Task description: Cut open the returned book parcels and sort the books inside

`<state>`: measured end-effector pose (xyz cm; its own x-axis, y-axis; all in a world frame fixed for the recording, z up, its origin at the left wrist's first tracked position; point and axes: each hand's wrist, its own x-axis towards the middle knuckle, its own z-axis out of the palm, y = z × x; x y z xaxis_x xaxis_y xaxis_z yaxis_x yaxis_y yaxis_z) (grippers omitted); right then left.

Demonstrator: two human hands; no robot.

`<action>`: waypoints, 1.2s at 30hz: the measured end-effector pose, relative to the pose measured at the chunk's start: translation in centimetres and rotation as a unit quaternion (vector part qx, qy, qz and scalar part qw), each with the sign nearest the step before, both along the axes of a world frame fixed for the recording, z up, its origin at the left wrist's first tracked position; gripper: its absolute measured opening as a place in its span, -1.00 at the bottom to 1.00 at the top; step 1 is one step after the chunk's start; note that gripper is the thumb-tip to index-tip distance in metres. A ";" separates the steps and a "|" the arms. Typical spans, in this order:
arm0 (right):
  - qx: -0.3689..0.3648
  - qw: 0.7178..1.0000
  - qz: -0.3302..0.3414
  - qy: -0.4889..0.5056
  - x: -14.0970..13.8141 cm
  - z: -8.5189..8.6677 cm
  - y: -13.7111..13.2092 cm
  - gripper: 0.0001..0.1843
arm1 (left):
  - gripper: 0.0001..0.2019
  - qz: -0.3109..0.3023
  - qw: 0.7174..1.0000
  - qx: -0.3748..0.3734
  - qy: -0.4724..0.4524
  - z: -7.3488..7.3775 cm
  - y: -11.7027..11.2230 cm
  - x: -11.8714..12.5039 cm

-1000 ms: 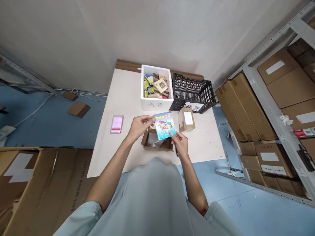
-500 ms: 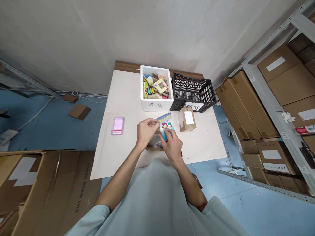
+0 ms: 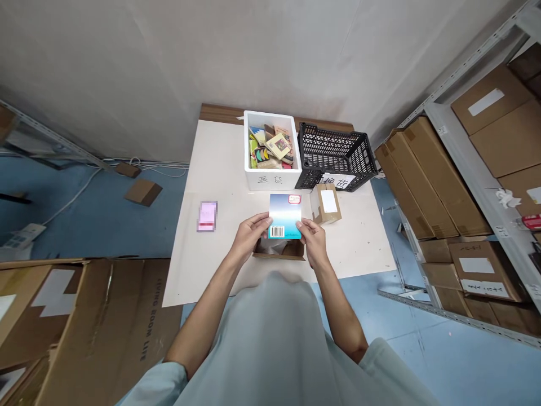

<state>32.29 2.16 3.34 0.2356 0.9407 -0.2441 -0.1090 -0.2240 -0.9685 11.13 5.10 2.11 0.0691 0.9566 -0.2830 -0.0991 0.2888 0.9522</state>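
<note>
Between my two hands is a small blue-and-white book [image 3: 285,215], its back cover with a barcode and a red-edged sticker facing me. My left hand [image 3: 250,235] pinches its left edge. On the opposite edge, my right hand [image 3: 313,238] grips it between thumb and fingers. Below the book lies an open cardboard box [image 3: 279,257] with clear plastic wrapping inside, partly hidden by the book and my hands. A small closed carton [image 3: 326,204] with a white label stands just right of the book.
At the back of the white-covered table [image 3: 186,248] stand a white foam box [image 3: 270,181] full of small books and a black plastic crate [image 3: 338,152]. A blurred pink item [image 3: 207,216] lies at left. Shelves with cartons [image 3: 439,175] line the right side.
The book has been turned over from its illustrated front cover to its back cover. My right hand has shifted from the front of the book to its right edge.
</note>
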 end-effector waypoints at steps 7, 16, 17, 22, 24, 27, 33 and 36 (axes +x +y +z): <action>-0.008 1.000 0.009 0.001 -0.1 -0.1 -0.3 -0.38 | -0.26 0.010 0.999 0.027 0.022 0.6 -0.6 -0.3; 0.144 0.979 0.085 -0.114 1.6 0.8 1.2 -0.75 | -0.77 -0.015 0.971 0.224 0.081 3.3 0.7 -1.6; 0.157 0.977 0.091 -0.115 1.7 0.8 1.2 -0.78 | -0.82 -0.021 0.965 0.245 0.091 3.5 0.8 -1.7; 0.173 0.976 0.087 -0.103 1.8 0.6 1.6 -0.83 | -0.85 -0.029 0.955 0.272 0.119 3.9 0.7 -1.8; 0.169 0.977 0.088 -0.096 1.8 0.4 1.7 -0.82 | -0.85 -0.025 0.959 0.258 0.117 3.8 0.8 -1.7; 0.142 0.981 0.091 -0.097 1.8 -0.3 1.6 -0.74 | -0.77 -0.015 0.973 0.199 0.118 3.0 0.7 -1.7; -0.014 0.989 0.130 -0.066 1.5 -4.8 -2.6 -0.42 | -0.46 -0.072 0.994 0.010 0.084 -0.8 -2.9 -1.9; -0.077 0.984 0.155 -0.044 1.3 -7.6 -5.5 -0.36 | -0.29 -0.108 0.988 -0.105 0.045 -3.5 -6.0 -2.2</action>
<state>33.62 -3.38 -4.27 -0.0294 0.9240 -0.3813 0.0700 -0.3786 -0.9229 8.93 -0.92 -1.35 0.2304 0.8421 -0.4876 0.0685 0.4858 0.8714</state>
